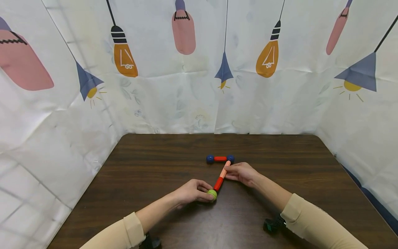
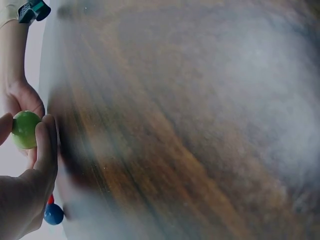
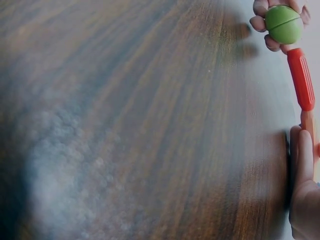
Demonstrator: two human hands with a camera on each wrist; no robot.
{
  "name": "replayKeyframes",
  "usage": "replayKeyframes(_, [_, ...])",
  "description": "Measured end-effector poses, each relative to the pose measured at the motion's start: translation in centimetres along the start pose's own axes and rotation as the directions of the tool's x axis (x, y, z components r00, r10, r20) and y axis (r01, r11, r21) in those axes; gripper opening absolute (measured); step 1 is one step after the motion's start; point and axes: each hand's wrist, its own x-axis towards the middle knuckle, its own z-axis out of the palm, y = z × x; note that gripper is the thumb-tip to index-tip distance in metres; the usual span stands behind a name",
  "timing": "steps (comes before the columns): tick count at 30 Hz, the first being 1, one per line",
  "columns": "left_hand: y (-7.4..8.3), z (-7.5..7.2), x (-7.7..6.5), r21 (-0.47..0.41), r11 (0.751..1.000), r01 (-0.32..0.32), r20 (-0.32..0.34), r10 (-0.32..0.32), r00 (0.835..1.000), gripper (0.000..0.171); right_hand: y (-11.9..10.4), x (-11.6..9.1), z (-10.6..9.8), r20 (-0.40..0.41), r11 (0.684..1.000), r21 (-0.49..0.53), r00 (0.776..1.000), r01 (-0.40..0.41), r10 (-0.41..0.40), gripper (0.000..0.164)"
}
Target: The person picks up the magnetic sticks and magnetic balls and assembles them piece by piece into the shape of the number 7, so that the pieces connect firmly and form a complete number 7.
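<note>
A green ball (image 1: 212,194) with a seam round it is pinched between the thumb and fingers of my left hand (image 1: 195,192). From it a red rod (image 1: 218,184) runs away from me, end to end with a peach rod (image 1: 225,169). My right hand (image 1: 242,174) grips the peach rod from its right side. The far tip of that rod meets a blue ball (image 1: 230,158). Another red rod (image 1: 220,158) lies crosswise there, linking it to a second blue ball (image 1: 210,159) on the left. In the right wrist view the green ball (image 3: 284,25) sits at the red rod's end.
The dark wooden table (image 1: 155,152) lies beneath both hands. A white curtain (image 1: 186,103) printed with lamps and bulbs hangs behind it and along the sides. Small dark devices (image 1: 271,225) are worn at both wrists, close above the tabletop.
</note>
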Motion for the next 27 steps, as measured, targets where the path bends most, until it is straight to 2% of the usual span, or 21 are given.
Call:
replayKeyframes(19, [-0.29, 0.41, 0.48, -0.049, 0.999, 0.007, -0.004, -0.007, 1.000, 0.033, 0.10, -0.10, 0.03, 0.010, 1.000, -0.008, 1.000, 0.004, -0.004, 0.034])
replayKeyframes(27, [-0.12, 0.54, 0.47, -0.024, 1.000, 0.003, -0.009, -0.003, 1.000, 0.031, 0.08, -0.04, -0.08, -0.006, 1.000, -0.008, 1.000, -0.010, 0.010, 0.034])
